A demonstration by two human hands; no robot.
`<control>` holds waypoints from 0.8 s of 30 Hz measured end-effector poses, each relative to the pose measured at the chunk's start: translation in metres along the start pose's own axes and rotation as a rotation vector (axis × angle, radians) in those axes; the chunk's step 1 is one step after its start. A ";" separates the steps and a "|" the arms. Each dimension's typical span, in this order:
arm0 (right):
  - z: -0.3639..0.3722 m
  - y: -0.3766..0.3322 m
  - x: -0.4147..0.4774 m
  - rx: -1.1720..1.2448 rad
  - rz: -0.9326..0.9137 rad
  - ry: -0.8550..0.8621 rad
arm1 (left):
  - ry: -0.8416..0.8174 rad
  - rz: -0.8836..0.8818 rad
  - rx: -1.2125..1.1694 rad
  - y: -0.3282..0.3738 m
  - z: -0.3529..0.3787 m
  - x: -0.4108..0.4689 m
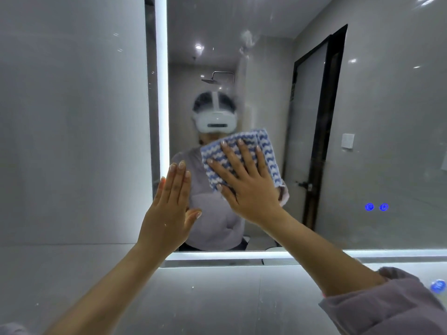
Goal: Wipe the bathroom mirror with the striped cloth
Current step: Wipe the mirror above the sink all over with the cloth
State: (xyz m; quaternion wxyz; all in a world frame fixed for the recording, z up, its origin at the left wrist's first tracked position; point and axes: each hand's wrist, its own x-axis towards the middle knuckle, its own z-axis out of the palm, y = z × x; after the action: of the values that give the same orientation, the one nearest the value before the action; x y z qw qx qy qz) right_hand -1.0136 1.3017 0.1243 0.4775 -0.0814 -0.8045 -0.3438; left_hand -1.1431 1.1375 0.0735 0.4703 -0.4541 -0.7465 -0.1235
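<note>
— Rumpled lilac sleeve (pixel 391 308) on the right arm; what's past it?
— Right hand (pixel 246 184), flat, fingers (pixel 231 158) straight and spread, pressing the striped cloth (pixel 272 155) onto the mirror (pixel 362 117), lower half, toward its lit left edge. Left hand (pixel 169 201) is flat beside it, fingers together, holding nothing.
— How will the cloth handle?
— Probably soft and light: nubbly blue-and-white weave, folded square. Press through the middle, since hard, smooth glass may let it slide.

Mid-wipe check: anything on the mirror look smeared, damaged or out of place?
A hazy whitish smear runs up the mirror above the striped cloth, which the right hand presses flat. No cracks or damage visible; the left hand is open, holding nothing.
</note>
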 end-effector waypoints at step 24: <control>-0.043 0.065 0.125 -0.060 0.246 0.107 | 0.004 0.017 0.049 0.000 -0.001 -0.001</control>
State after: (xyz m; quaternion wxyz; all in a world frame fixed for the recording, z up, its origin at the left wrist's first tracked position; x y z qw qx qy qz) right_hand -1.0194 1.2987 0.2718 0.5554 -0.1753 -0.7512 -0.3105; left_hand -1.1425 1.1363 0.0726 0.4838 -0.4487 -0.7444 -0.1021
